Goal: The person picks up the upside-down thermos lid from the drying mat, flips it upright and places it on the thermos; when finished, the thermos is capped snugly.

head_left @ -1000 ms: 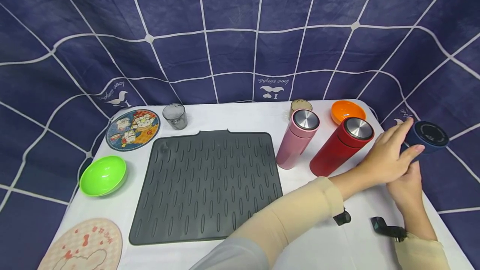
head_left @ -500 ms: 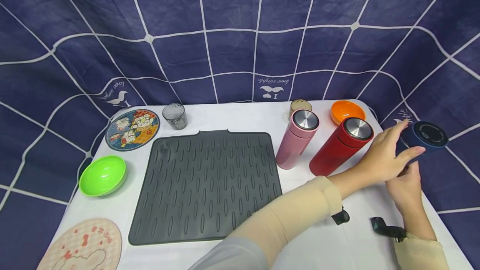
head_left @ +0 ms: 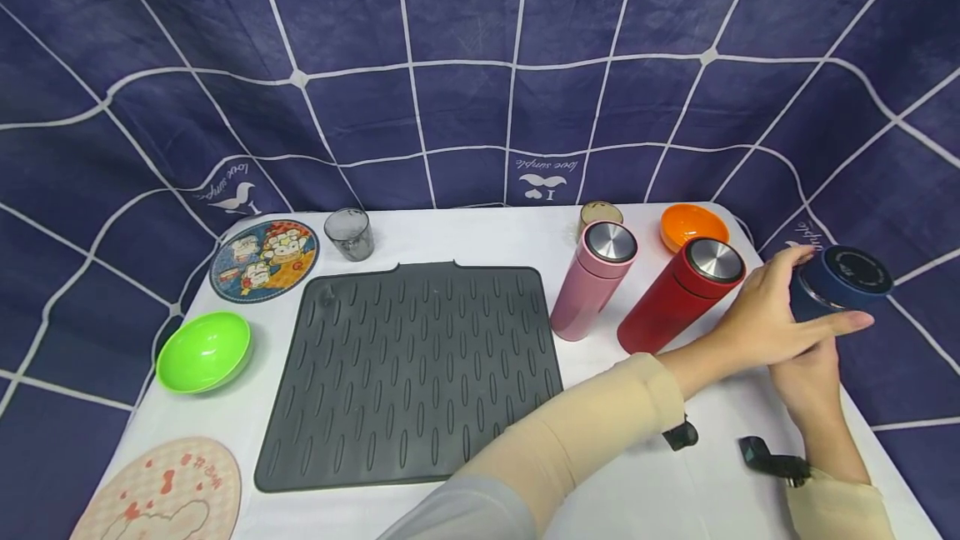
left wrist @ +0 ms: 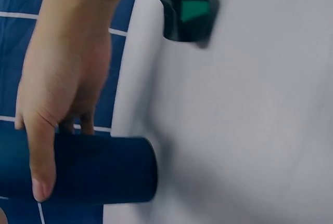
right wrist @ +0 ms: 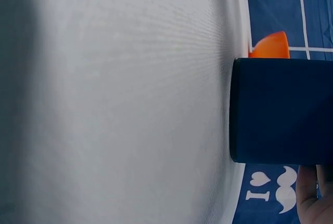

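Note:
At the table's right side stands a dark blue thermos [head_left: 813, 300] with a round dark-topped lid [head_left: 858, 269]. My left hand [head_left: 772, 319] is at its upper part, thumb stretched across the near side and fingers on the far side. A silvery ring shows below the lid. Lower down, my right hand [head_left: 806, 382] grips the body; in the left wrist view its thumb lies over the blue thermos [left wrist: 114, 169]. The right wrist view has the thermos body [right wrist: 281, 112] with its base at the white cloth, and a few fingers [right wrist: 307, 185] beneath it.
A red thermos [head_left: 667, 307] and a pink thermos [head_left: 585, 294] stand left of the hands. Behind are an orange bowl [head_left: 693, 227] and an amber glass [head_left: 600, 211]. A dark grey ridged mat [head_left: 420, 373], green bowl [head_left: 204, 352], grey glass [head_left: 349, 233] and two round placemats lie leftward.
My left thumb has straightened and reached further right across the thermos. The lid has shifted slightly left and down, and the silvery ring shows more clearly. My right hand keeps its hold.

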Available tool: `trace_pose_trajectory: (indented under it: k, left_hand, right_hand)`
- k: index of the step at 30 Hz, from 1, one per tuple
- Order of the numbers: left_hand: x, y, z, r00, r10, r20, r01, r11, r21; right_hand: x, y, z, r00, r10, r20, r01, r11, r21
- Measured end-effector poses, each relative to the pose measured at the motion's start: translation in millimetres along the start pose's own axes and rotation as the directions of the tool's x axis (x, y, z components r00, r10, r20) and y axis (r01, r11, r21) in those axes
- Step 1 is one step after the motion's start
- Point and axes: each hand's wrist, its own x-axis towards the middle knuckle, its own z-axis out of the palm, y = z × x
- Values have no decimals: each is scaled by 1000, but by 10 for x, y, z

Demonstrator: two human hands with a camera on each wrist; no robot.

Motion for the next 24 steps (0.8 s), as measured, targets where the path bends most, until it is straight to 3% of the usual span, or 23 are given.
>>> trace_pose_trajectory:
  k: [4, 11, 14, 19, 24]
  left_hand:
    - [4, -17, -20, 1000, 13, -13, -13, 999, -50]
    - [8, -74, -40, 993, 77, 89, -83, 994, 67]
    - [1, -74, -32, 994, 63, 93, -68, 996, 59]
    - [26, -57, 7, 999, 22, 46, -21, 1000, -21]
    - [39, -73, 5, 997, 46, 68, -51, 996, 71]
  right_hand:
    - [7, 14, 13, 999, -34, 19, 34, 999, -23]
    - [28, 39, 19, 998, -65, 16, 65, 998, -13]
    - [25, 34, 24, 998, -65, 16, 65, 998, 2]
    - [14, 25, 13, 999, -37, 17, 37, 999, -12]
    - [22, 23, 13, 997, -67, 23, 68, 997, -21]
